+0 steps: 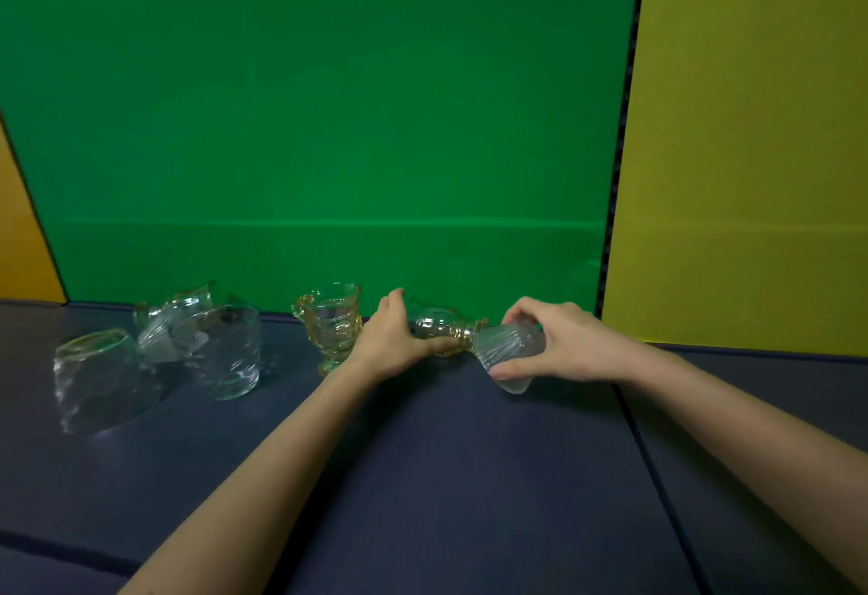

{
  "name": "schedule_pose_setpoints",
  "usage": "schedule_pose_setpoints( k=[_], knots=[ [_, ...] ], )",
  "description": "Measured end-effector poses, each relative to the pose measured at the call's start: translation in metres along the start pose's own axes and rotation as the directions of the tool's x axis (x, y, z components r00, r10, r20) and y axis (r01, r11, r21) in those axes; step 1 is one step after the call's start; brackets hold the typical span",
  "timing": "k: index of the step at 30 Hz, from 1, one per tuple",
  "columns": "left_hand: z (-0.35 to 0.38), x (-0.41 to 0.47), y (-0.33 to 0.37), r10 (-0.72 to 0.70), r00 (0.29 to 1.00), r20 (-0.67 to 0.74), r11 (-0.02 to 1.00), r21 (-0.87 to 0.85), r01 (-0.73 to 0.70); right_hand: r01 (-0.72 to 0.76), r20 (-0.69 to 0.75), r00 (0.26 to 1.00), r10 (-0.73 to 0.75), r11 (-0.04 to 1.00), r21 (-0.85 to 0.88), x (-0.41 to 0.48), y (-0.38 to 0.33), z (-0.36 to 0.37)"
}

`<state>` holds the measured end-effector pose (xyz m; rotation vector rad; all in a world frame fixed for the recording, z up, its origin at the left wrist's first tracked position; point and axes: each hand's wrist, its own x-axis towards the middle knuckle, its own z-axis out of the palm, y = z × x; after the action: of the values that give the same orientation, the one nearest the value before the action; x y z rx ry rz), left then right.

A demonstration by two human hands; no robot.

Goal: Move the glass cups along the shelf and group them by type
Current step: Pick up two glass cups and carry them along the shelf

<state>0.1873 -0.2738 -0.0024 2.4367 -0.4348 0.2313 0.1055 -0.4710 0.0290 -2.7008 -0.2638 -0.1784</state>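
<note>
A green panel [329, 124] backs the dark blue shelf [422, 477]. At left cluster clear tumblers [225, 355]. An upright amber footed cup [331, 326] stands just beside the left hand [394, 341], which grips a second amber cup [437, 329] tipped sideways. The right hand [568, 345] clasps a ribbed clear cup [509, 350], seemingly touching the tipped cup's foot.

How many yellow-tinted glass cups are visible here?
2 surely: the standing yellow cup is upright beside the left hand, which grips the tilted yellow cup. The rear glass in the left cluster may be a third; unclear.
</note>
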Motion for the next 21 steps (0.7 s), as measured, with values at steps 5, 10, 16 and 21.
schedule_pose_setpoints(
  k=[5, 10, 16, 21],
  knots=[
    [0.005, 0.016, -0.013, -0.062, 0.993, 0.095, 0.97, -0.228, 0.083, -0.066, -0.105, 0.992, 0.076, 0.993, 0.096, -0.007, -0.004, 0.0],
    [0.013, 0.024, -0.026, -0.049, 0.979, 0.197, 0.92, -0.372, 0.122, -0.132, -0.142, 0.979, 0.148, 0.984, 0.12, -0.013, -0.011, 0.004],
    [0.011, 0.021, -0.026, -0.003, 0.975, 0.224, 0.911, -0.401, 0.095, -0.196, -0.207, 0.951, 0.231, 0.965, 0.176, -0.029, -0.016, 0.008],
    [0.009, 0.013, -0.023, 0.066, 0.986, 0.155, 0.927, -0.375, -0.003, -0.239, -0.25, 0.921, 0.298, 0.94, 0.243, -0.047, -0.018, 0.01]
  ],
)
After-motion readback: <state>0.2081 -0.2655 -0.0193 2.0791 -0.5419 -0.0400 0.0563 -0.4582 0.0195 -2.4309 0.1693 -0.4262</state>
